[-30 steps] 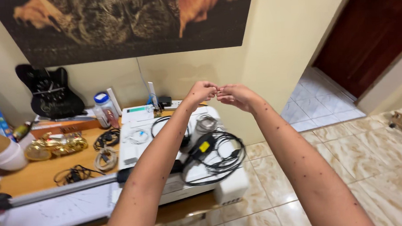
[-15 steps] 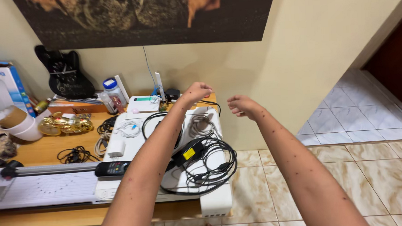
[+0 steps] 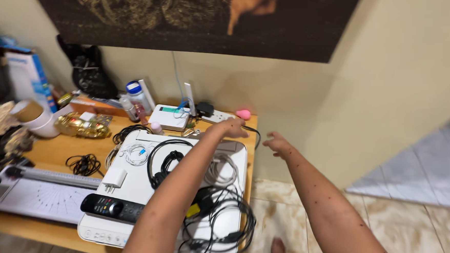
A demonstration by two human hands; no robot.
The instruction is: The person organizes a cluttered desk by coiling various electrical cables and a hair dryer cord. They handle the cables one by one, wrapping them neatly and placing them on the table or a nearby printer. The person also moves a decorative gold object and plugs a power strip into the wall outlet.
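We find the left hand [image 3: 231, 128] stretched over the far right corner of the wooden bench [image 3: 57, 153], its fingers loosely curled and resting at or just above a black cable [image 3: 252, 131] that runs off the bench edge; we cannot tell whether the fingers actually grip it. The right hand [image 3: 276, 143] hangs in the air beyond the bench edge, fingers spread and holding nothing. The two hands are apart. Beneath the left forearm lies a white printer [image 3: 135, 180] carrying coiled black cables [image 3: 214, 219], a grey cable coil [image 3: 219, 170], a black remote control [image 3: 111, 207] and a white charger plug [image 3: 114, 177]. Just behind the left hand we note a white power strip [image 3: 218, 116] and a small pink object [image 3: 243, 113]. A paper trimmer [image 3: 38, 190] lies to the left.
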